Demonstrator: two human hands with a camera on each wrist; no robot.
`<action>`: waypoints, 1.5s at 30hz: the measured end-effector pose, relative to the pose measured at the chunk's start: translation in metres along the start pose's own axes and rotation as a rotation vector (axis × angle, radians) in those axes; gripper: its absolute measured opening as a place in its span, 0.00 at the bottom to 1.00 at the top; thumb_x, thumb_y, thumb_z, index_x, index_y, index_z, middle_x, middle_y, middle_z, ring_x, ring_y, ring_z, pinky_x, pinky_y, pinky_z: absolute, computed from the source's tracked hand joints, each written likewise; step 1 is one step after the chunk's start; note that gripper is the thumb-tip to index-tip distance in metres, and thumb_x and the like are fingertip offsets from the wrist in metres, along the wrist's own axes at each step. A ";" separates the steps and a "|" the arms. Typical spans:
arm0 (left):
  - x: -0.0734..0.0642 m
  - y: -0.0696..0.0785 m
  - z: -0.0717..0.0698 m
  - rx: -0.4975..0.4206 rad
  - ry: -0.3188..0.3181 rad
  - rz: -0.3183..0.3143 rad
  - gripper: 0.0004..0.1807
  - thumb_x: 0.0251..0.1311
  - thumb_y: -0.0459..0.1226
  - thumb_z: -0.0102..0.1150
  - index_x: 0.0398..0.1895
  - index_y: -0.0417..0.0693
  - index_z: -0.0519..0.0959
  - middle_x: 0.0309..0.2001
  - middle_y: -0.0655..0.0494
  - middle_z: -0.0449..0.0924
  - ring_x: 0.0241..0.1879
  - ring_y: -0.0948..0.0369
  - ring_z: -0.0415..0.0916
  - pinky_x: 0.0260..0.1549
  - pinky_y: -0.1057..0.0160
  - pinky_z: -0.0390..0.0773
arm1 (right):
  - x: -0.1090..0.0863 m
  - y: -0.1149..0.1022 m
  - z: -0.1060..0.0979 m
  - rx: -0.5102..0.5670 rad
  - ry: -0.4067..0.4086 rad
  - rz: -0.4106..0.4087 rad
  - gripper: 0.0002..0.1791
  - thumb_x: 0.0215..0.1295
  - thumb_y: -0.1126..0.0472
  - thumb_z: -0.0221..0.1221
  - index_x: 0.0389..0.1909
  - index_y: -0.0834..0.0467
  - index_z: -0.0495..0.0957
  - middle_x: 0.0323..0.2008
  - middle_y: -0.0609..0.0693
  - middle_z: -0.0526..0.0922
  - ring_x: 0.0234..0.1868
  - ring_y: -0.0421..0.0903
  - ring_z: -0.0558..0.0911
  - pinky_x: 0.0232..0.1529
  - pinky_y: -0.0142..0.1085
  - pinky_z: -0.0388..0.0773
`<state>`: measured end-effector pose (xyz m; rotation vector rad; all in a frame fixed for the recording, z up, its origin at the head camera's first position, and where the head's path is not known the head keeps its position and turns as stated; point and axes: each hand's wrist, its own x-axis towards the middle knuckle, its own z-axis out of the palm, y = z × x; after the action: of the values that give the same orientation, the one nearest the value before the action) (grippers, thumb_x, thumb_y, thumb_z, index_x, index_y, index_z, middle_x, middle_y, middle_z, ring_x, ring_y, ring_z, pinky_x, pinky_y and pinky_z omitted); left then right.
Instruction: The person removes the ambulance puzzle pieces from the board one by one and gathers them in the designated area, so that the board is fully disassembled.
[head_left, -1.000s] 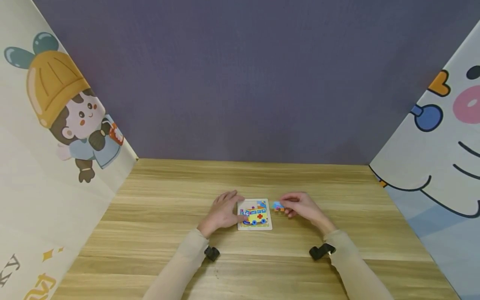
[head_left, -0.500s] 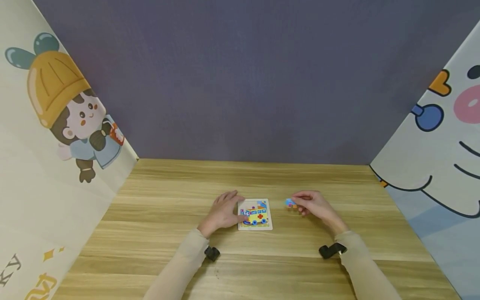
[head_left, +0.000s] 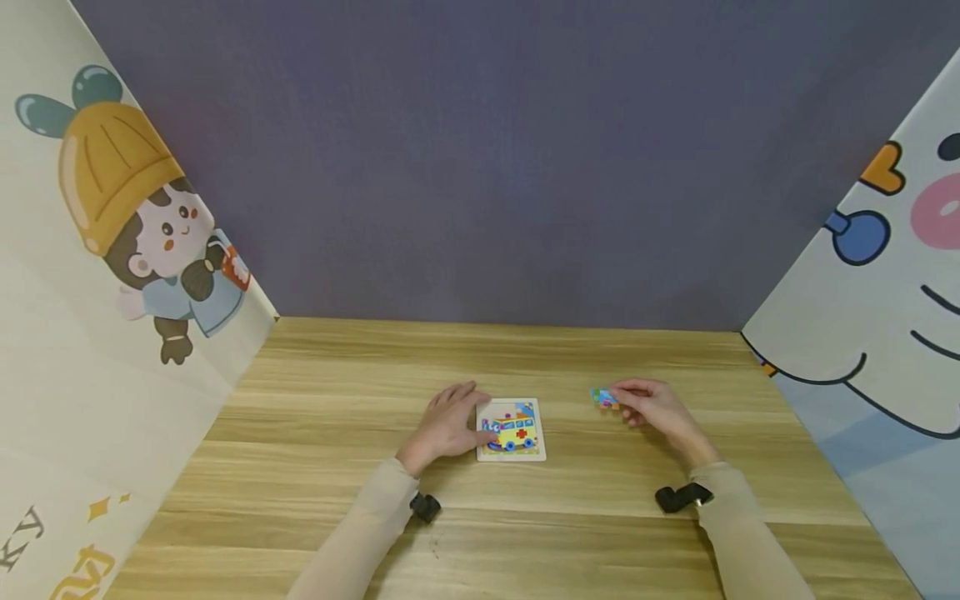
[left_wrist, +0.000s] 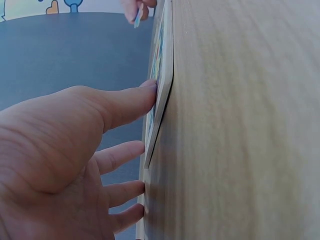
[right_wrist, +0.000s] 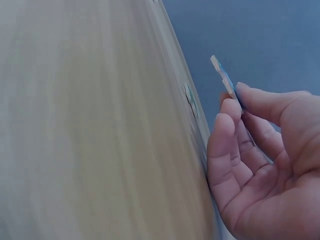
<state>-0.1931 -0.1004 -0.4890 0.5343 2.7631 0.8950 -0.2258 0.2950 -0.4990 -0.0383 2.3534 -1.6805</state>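
A square jigsaw board (head_left: 529, 455) showing a yellow ambulance lies on the wooden table, with a pale bare patch at its upper left. My left hand (head_left: 448, 423) rests at its left side, thumb on the picture and fingers spread fairly straight along the edge. In the left wrist view, the thumb (left_wrist: 131, 102) touches the board's face (left_wrist: 159, 55). To the right of the board, my right hand (head_left: 660, 408) pinches a small blue puzzle piece (head_left: 608, 398) between thumb and fingertips. The right wrist view shows this piece (right_wrist: 223, 76) edge-on, held above the table.
In the right wrist view a small flat greenish piece (right_wrist: 192, 100) lies on the table near the right hand. A dark wall (head_left: 480, 167) rises behind the wooden table (head_left: 570, 533). Side panels with cartoon prints stand at left (head_left: 45, 317) and right (head_left: 900, 350).
My right hand has moved right and slightly away from me, carrying the puzzle piece farther from the board. My left hand has stayed in place on the board.
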 end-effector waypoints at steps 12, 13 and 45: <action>-0.001 0.001 0.000 0.003 0.000 0.000 0.35 0.66 0.50 0.72 0.74 0.51 0.75 0.83 0.40 0.58 0.83 0.38 0.51 0.82 0.34 0.48 | -0.002 0.010 -0.016 -0.055 0.134 0.016 0.28 0.80 0.52 0.61 0.67 0.70 0.76 0.28 0.43 0.79 0.25 0.35 0.75 0.23 0.30 0.74; -0.001 0.001 0.000 0.004 0.000 0.000 0.35 0.66 0.50 0.72 0.74 0.51 0.75 0.83 0.40 0.58 0.83 0.38 0.51 0.82 0.34 0.48 | -0.001 0.010 -0.016 -0.054 0.141 0.014 0.28 0.80 0.52 0.61 0.67 0.70 0.76 0.27 0.43 0.79 0.24 0.35 0.74 0.23 0.30 0.74; 0.001 -0.001 0.003 0.006 0.003 -0.001 0.37 0.65 0.51 0.73 0.74 0.51 0.75 0.84 0.40 0.58 0.83 0.38 0.51 0.82 0.34 0.48 | 0.004 0.012 -0.016 -0.225 0.160 -0.018 0.24 0.77 0.54 0.64 0.63 0.69 0.81 0.31 0.46 0.86 0.25 0.36 0.76 0.22 0.31 0.73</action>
<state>-0.1940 -0.0993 -0.4924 0.5324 2.7696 0.8878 -0.2320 0.3134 -0.5064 0.0362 2.6581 -1.4682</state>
